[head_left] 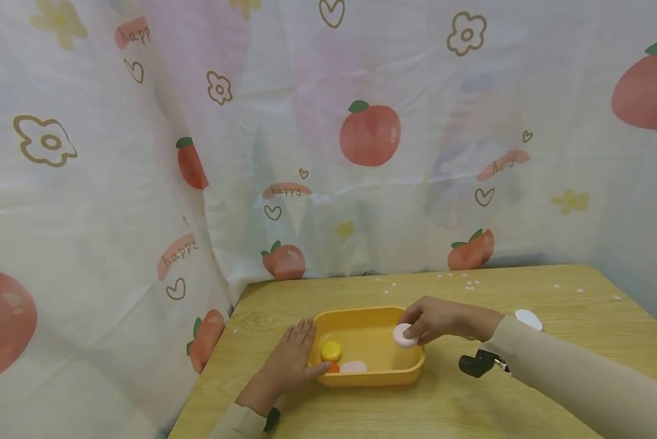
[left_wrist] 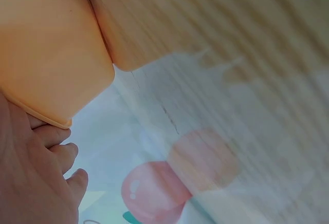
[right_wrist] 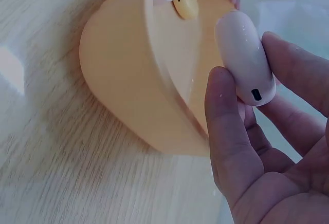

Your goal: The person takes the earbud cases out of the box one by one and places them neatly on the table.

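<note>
My right hand (head_left: 429,320) pinches a pale pink, rounded disc (right_wrist: 244,59) between thumb and fingers. It has a small black slot in its edge. In the head view this disc is at the right end of a yellow-orange plastic tub (head_left: 372,379). My left hand (head_left: 290,360) rests with extended fingers along the tub's left rim, its thumb over the front corner. Inside the tub, near that hand, lie a yellow round piece (head_left: 330,350), a pale pink piece (head_left: 354,366) and an orange-red piece (head_left: 333,367), partly hidden by the thumb. The yellow one also shows a dark slot.
The tub stands on a wood-grain table (head_left: 454,396). Several small white bits (head_left: 471,284) are scattered along its back part. A white oval object (head_left: 528,319) lies behind the right sleeve. A fruit-printed curtain (head_left: 328,183) hangs at the table's back and left.
</note>
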A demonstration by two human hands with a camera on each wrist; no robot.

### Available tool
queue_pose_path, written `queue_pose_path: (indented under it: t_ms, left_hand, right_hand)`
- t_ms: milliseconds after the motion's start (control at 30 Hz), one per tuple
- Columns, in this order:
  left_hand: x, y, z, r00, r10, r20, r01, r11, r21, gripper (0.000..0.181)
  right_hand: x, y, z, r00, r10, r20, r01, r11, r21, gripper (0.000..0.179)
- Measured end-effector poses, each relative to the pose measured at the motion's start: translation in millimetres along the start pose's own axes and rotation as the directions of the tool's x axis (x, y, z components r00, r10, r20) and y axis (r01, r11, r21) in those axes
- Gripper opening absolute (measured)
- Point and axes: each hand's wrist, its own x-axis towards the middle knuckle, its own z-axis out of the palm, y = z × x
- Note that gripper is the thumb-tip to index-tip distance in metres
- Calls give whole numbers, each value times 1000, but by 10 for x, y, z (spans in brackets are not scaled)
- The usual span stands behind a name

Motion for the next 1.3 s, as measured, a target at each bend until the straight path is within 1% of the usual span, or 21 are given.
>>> queue_pose_path:
  t_ms: [167, 300, 467, 567, 800, 967, 1133, 1300]
  left_hand:
    - [-3, -2, -6, 1000, 11, -14, -11, 1000, -16, 97]
    - [-9, -1, 3, 1000, 5, -15, -6, 1000, -27, 97]
    - [-18, -3, 6, 1000, -4, -16, 3, 999, -54, 97]
    - [-20, 4, 10, 1000, -10, -11, 9, 997, -71, 98]
    - [-6, -8, 30, 1000, -25, 0, 25, 999, -34, 100]
    - [4, -11, 25, 999, -32, 1, 32, 999, -35, 99]
    - [2, -4, 17, 1000, -20, -5, 20, 999, -45, 97]
    - [-9, 3, 7, 1000, -15, -5, 15, 999, -42, 98]
  right_hand:
    - [-51, 30, -75, 1000, -8, 12, 8, 1000, 17, 28]
    - [-89, 75, -121, 1000, -16, 14, 16, 1000, 22, 29]
    - [-125, 118, -193, 999, -35, 4, 35, 999, 39, 31]
    - [-154, 150, -251, 999, -32, -13, 32, 998, 53, 31]
    - [-231, 208, -360, 998, -14, -55, 18, 998, 67, 35]
    - [-321, 251, -417, 997, -3, -81, 7, 999, 53, 37]
    - [-416, 314, -476, 993, 17, -118, -13, 999, 36, 41]
    - [-451, 395, -599, 993, -14, -117, 20, 999, 45, 43]
